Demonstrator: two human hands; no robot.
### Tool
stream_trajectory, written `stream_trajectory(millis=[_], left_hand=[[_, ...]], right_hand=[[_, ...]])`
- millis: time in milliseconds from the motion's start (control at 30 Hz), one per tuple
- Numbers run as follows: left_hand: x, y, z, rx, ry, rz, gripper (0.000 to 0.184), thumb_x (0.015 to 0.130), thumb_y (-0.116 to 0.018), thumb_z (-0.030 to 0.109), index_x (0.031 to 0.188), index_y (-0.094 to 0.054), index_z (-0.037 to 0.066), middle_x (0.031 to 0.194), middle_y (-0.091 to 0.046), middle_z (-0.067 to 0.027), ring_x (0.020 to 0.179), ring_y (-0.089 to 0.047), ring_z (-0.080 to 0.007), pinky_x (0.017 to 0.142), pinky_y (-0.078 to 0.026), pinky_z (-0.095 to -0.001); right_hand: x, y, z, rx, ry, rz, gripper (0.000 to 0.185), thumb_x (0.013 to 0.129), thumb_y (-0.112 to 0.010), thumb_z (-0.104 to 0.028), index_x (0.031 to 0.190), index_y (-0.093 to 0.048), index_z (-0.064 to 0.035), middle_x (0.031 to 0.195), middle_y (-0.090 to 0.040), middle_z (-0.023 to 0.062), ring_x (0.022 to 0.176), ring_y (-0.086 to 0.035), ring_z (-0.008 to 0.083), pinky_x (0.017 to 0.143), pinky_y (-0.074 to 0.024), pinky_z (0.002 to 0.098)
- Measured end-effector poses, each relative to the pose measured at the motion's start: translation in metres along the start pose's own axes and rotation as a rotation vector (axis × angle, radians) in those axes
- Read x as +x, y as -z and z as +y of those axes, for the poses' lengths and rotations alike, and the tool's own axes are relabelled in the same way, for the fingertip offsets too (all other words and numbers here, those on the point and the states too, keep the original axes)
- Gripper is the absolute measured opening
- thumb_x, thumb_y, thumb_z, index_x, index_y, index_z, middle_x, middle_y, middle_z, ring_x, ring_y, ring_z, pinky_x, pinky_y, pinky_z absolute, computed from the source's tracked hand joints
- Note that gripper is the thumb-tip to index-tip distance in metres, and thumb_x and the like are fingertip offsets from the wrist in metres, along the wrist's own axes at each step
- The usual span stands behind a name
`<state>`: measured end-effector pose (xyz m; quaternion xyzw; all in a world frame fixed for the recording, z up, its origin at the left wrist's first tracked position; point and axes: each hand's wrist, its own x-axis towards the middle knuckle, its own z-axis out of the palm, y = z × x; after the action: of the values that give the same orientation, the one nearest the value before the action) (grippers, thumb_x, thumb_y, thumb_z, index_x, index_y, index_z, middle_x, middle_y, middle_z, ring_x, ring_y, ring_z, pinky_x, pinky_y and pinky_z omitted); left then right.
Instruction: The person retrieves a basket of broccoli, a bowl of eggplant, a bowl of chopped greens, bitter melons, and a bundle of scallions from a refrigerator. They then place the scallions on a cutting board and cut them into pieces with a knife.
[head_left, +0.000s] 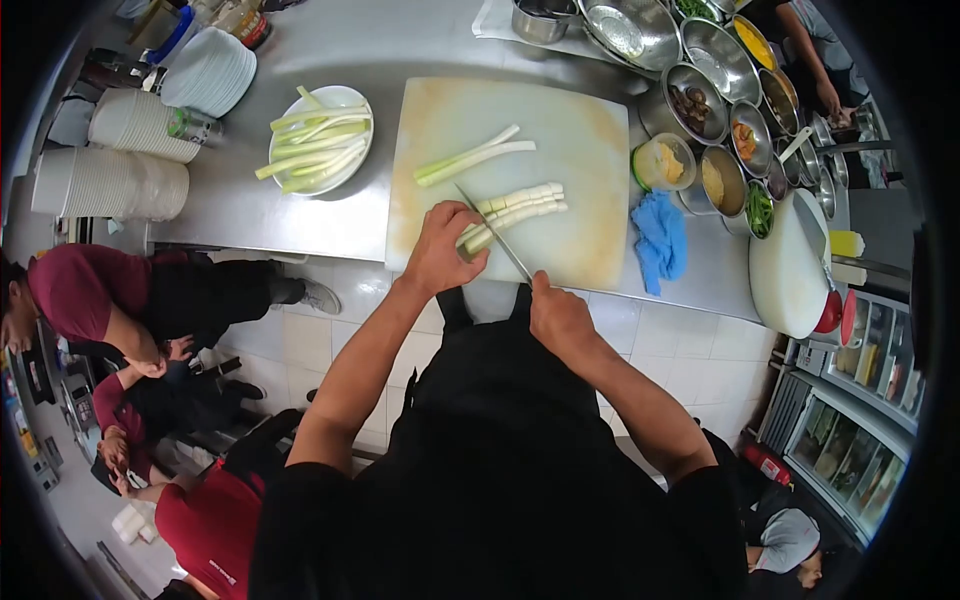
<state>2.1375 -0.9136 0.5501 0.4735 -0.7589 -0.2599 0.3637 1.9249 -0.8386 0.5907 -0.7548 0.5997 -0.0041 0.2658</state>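
My right hand (562,318) grips the handle of a kitchen knife, its blade (505,245) slanting across pale green-and-white stalks that look like leeks or large spring onions. With curled fingers, my left hand (445,248) holds the uncut end of these stalks (478,240) just left of the blade. To the blade's right the stalks lie cut into short pieces (525,203), still lined up in rows. Farther up the white cutting board (590,150) lies another split stalk (475,162). A white plate (368,150) to the left carries several more stalks.
Metal bowls (722,62) and pots of ingredients crowd the upper right. A blue cloth (658,235) lies beside the board; a white round board (780,270) stands farther right. Stacked white bowls (110,185) and plates (210,72) stand left. Several people are nearby, including one in maroon (85,295).
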Motion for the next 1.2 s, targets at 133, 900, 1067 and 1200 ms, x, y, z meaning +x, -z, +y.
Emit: stream_trajectory(millis=[133,900,1067,1200], left_hand=[[-0.007,0.009,0.004,0.004,0.008,0.001,0.044,0.06,-0.073,0.012,0.102,-0.059,0.009,0.107,-0.05,-0.0135,0.1,-0.047,-0.0324,0.086,-0.042,-0.0395],[0.015,-0.014,0.003,-0.075,-0.012,0.081,0.03,0.064,-0.071,0.007,0.092,-0.062,0.006,0.099,-0.055,-0.0114,0.096,-0.053,-0.0303,0.085,-0.045,-0.0376],[0.013,-0.013,-0.012,0.125,-0.094,0.041,0.029,0.064,-0.067,0.008,0.093,-0.061,0.006,0.101,-0.055,-0.0117,0.098,-0.052,-0.0306,0.086,-0.043,-0.0392],[0.005,-0.011,-0.015,0.148,-0.024,0.02,0.028,0.064,-0.067,0.009,0.092,-0.06,0.006,0.098,-0.056,-0.0117,0.095,-0.053,-0.0311,0.085,-0.043,-0.0388]], right_hand=[[-0.006,0.039,-0.018,-0.04,-0.065,-0.127,0.02,0.081,-0.05,-0.002,0.099,-0.045,0.0046,0.07,-0.062,0.0224,0.067,-0.065,0.0398,0.06,-0.0519,0.0489],[0.012,0.014,0.038,-0.065,0.06,-0.005,0.015,0.082,-0.051,-0.006,0.094,-0.047,0.0012,0.063,-0.061,0.021,0.061,-0.063,0.0404,0.057,-0.051,0.0505],[0.005,0.022,0.025,-0.023,0.037,0.063,0.015,0.082,-0.051,-0.006,0.094,-0.047,0.0019,0.064,-0.061,0.0224,0.061,-0.063,0.0409,0.057,-0.0508,0.0512],[-0.009,0.029,0.011,-0.008,-0.001,0.08,0.016,0.089,-0.052,-0.013,0.092,-0.044,0.0008,0.062,-0.059,0.0226,0.062,-0.061,0.043,0.057,-0.0489,0.0527]])
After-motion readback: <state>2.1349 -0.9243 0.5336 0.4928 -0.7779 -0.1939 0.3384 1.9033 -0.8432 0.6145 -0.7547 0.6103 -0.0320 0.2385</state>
